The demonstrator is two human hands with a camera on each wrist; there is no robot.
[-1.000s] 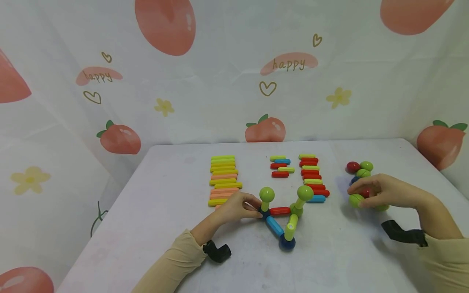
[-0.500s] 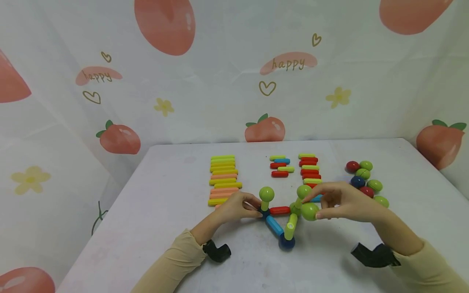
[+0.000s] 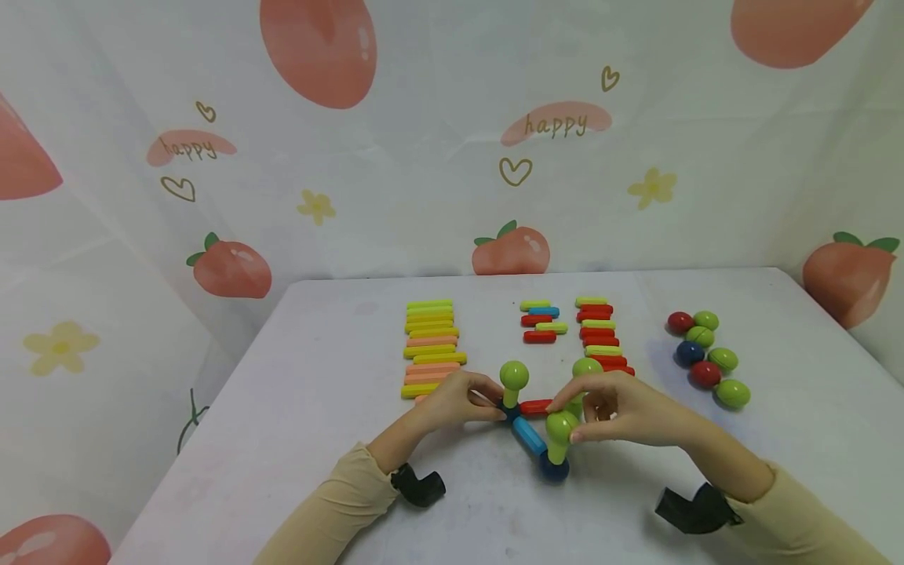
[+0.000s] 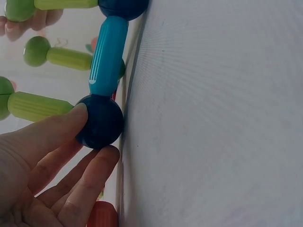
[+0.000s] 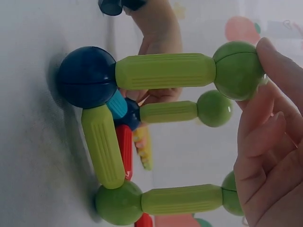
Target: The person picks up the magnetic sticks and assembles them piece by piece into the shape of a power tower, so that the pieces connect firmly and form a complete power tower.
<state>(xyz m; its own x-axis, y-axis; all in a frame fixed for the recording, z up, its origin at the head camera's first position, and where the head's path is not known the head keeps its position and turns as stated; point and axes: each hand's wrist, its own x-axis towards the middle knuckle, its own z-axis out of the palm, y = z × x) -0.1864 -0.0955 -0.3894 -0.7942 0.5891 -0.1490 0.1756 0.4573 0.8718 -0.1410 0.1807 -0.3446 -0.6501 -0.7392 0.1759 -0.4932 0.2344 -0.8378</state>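
Observation:
A triangular frame of balls and sticks stands in the middle of the table. Its base joins a blue stick (image 3: 529,435), a red stick (image 3: 534,407) and a light green stick (image 5: 102,146). Three upright green sticks rise from its corners, each topped by a green ball. My left hand (image 3: 462,400) pinches the dark blue ball (image 4: 99,121) at the left corner. With thumb and fingertips, my right hand (image 3: 625,408) pinches the green ball (image 5: 239,71) on the front upright stick (image 5: 165,71), above the front dark blue ball (image 5: 86,76). The right hand partly hides the rear right upright.
Yellow, green and salmon sticks (image 3: 432,331) lie in a column at left. Shorter red, green and blue sticks (image 3: 540,337) form two groups behind the frame. Several loose balls (image 3: 705,374) in red, green and dark blue lie at right. A printed cloth hangs behind.
My right hand has left the loose balls at right with a green ball. It carried the ball left onto the front upright stick. My left hand has stayed at its corner.

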